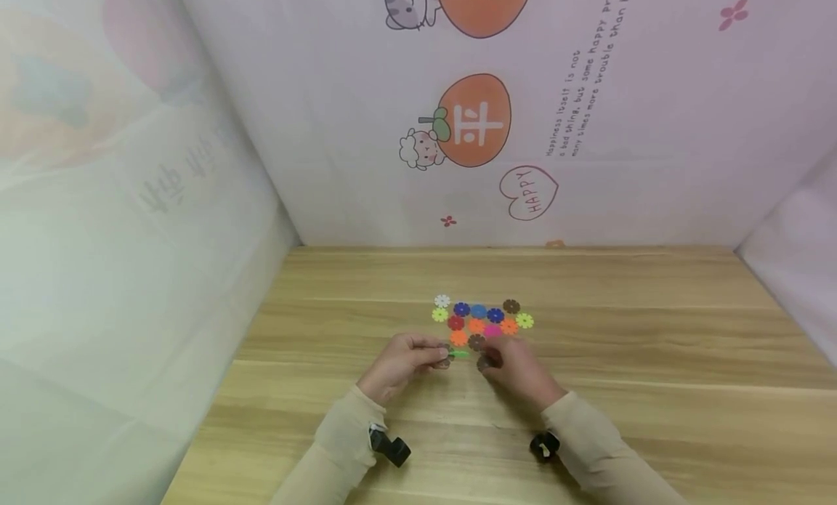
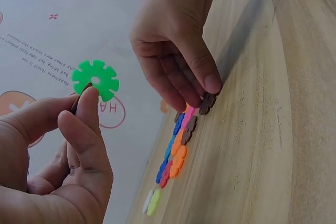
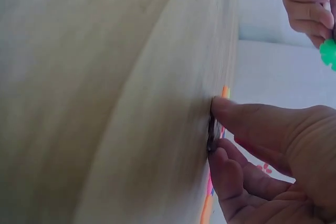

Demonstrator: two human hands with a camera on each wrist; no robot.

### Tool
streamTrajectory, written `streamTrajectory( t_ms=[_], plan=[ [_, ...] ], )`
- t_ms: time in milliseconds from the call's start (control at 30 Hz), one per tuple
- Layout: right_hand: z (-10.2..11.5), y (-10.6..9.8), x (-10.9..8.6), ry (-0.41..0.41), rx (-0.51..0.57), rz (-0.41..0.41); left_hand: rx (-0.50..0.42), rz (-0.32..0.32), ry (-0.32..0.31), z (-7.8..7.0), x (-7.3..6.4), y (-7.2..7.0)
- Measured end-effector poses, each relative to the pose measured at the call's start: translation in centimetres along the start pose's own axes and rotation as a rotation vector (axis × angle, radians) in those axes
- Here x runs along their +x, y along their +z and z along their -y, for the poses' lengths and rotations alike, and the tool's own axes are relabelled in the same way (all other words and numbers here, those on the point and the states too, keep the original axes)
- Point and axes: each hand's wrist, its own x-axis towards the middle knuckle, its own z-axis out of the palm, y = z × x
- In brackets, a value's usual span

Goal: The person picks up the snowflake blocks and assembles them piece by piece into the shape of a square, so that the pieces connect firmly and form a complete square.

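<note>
My left hand [image 1: 404, 361] pinches a brown notched plastic disc [image 1: 446, 362] between thumb and fingertips, above the table. A bright green snowflake disc [image 2: 108, 84] is joined edge-on to it, standing out past the fingertips. Only a thin edge of the brown disc shows in the left wrist view. My right hand [image 1: 522, 370] is down at the tabletop, thumb and fingertips on opposite edges of another brown snowflake disc [image 2: 208, 103]. In the right wrist view this brown disc [image 3: 211, 129] lies close against the wood, partly covered by the fingers.
Just beyond the hands lie several loose snowflake discs: white [image 1: 442, 301], yellow [image 1: 525, 320], dark blue [image 1: 461, 309], orange [image 1: 459, 338], red [image 1: 455, 322], pink and brown. The wooden table [image 1: 628, 330] meets a printed cloth wall [image 1: 366, 200] at its back edge.
</note>
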Motion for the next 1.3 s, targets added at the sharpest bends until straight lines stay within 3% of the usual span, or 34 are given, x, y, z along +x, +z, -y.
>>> streamTrajectory(
  t_ms=[367, 500, 600, 700, 767, 867, 1300],
  plan=[
    [-1.9, -1.3, -1.2, -0.059, 0.06, 0.034, 0.011, 0.006, 0.0, 0.0, 0.0, 0.6],
    [-2.2, -1.5, -1.6, -0.018, 0.124, 0.038, 0.01, 0.006, -0.004, 0.0, 0.0, 0.8],
    [-2.2, -1.7, -2.0, 0.11, 0.275, 0.047, 0.007, 0.008, -0.006, 0.0, -0.1, 0.9],
    [-1.8, -2.2, -2.3, 0.227, 0.54, 0.043, 0.003, 0.009, -0.002, -0.1, -0.2, 1.1],
    [-1.4, -2.7, -2.5, 0.247, 0.709, 0.045, -0.001, 0.008, 0.003, -0.1, -0.2, 1.1],
    [-0.7, -3.2, -2.8, 0.235, 0.88, 0.069, -0.004, 0.007, 0.006, -0.3, -0.2, 1.3],
    [1.2, -3.5, -2.9, 0.217, 0.94, 0.123, 0.01, 0.03, 0.02, -0.2, 0.0, 1.4]
  ],
)
